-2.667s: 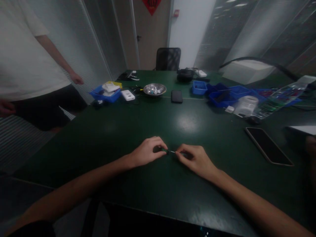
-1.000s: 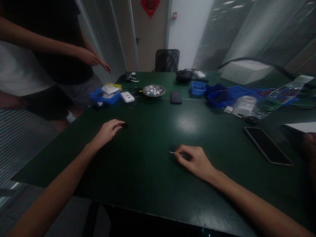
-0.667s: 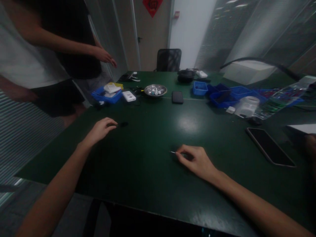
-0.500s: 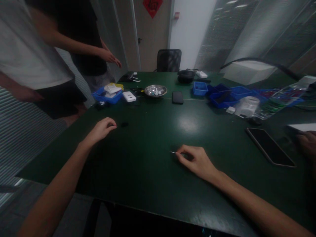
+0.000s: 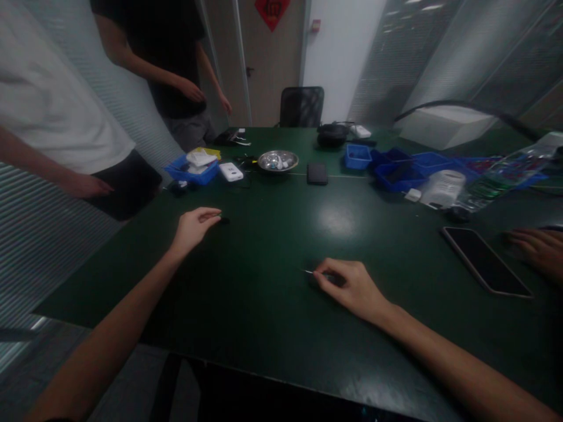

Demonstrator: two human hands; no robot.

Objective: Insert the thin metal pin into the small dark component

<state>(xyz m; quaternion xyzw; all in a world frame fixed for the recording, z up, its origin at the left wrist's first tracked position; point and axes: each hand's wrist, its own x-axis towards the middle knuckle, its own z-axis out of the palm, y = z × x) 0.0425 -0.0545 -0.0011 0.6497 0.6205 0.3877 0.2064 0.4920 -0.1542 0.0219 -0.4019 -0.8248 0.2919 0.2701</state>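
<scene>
My right hand [image 5: 349, 287] is closed in a pinch above the green table [image 5: 264, 305]. From its fingertips a thin, silvery, needle-like piece [image 5: 308, 271] points left; its other end is hidden in the fingers. My left hand [image 5: 193, 230] reaches over the left part of the table, thumb and index finger slightly apart. Just beyond those fingertips lies a small black object [image 5: 225, 221], too dark to identify. The left fingers are at its near edge, and I cannot tell whether they touch it.
A metal bowl [image 5: 278, 161], a blue basket [image 5: 193, 169], a white device [image 5: 231, 172] and a black flat case [image 5: 317, 173] stand farther back. Rightward are blue trays [image 5: 400, 176], a plastic bottle [image 5: 497, 179], a phone [image 5: 486, 261] and another person's hand [image 5: 539, 249]. Two people stand at left.
My left hand has moved right, up to the small black object, and its fingers have straightened. My right hand stays put with the silvery piece. The people at left have shifted their arms.
</scene>
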